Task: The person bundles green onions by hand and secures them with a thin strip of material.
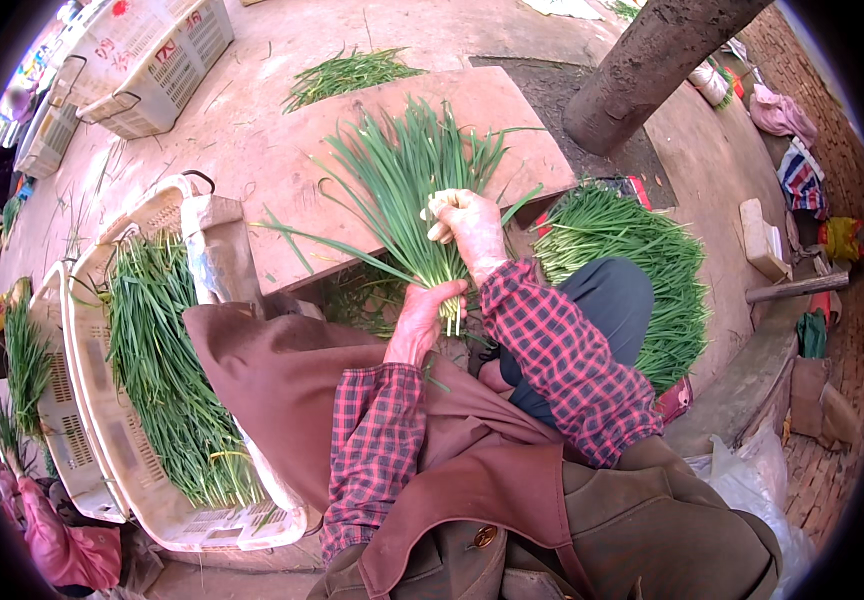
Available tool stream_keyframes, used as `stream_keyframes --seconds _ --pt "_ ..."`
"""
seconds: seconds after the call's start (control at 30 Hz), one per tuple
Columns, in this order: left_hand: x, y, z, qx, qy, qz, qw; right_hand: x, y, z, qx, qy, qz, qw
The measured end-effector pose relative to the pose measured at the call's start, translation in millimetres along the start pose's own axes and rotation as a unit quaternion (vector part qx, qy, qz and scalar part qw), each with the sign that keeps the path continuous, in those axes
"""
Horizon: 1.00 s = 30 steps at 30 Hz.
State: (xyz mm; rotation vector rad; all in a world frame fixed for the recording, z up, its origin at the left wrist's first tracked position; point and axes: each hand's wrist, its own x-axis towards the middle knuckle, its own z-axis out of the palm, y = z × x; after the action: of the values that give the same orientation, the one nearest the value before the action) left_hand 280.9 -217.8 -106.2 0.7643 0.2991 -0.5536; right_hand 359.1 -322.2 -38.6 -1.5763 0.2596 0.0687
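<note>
A bunch of garlic chives (414,205) fans out over the low board (512,110), its pale stem ends toward me. My left hand (418,318) is closed round the bunch near those ends. Just above the leaves, my right hand (467,228) has its fingers curled together. The fingers look pale, as if wrapped. Whatever they may pinch is too small or hidden to name. To the right of my knee lies a big heap of chives (642,280), stems outward.
Left of me a white plastic crate (87,400) holds more chives. A small pile of chives (347,78) lies beyond the board. More crates (157,75) stand far left. A thick post (642,75) rises at the far right. A plastic bag (752,475) lies at the lower right.
</note>
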Motion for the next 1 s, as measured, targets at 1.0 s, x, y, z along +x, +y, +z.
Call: stream_keyframes --seconds 1.0 --pt "7 10 -13 -0.132 0.017 -0.079 0.988 -169 -66 -39 0.150 -0.198 0.100 0.963"
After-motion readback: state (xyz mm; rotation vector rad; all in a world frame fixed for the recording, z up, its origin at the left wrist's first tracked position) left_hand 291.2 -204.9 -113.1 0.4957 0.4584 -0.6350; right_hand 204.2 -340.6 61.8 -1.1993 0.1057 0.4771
